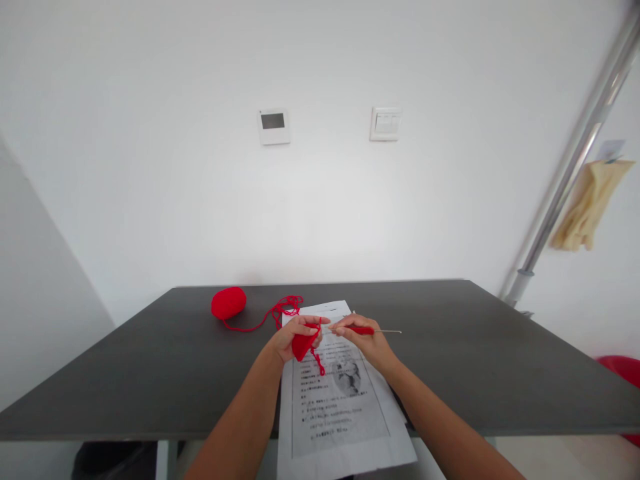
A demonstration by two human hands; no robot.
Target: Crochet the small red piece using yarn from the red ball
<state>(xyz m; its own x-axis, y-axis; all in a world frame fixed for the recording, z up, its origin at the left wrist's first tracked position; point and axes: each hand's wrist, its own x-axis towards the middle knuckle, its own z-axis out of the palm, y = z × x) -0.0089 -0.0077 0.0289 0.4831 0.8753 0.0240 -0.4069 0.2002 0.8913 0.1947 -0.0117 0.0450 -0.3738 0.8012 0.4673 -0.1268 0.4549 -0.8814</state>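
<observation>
My left hand [291,337] is closed around a small red crocheted piece [303,346], with a short red tail hanging below it. My right hand [363,343] pinches a crochet hook [373,331] by its red handle; the metal shaft sticks out to the right. Both hands meet above a printed paper sheet [340,407] on the dark grey table [150,360]. A strand of red yarn runs from the work through a loose tangle [286,308] to a red yarn ball [229,303] at the back left.
A white wall stands behind the table with a small display panel [273,126] and a light switch [385,123]. A slanted metal pole [570,167] and hanging pale gloves [587,207] are at the right. A red object [623,370] sits low at the right edge.
</observation>
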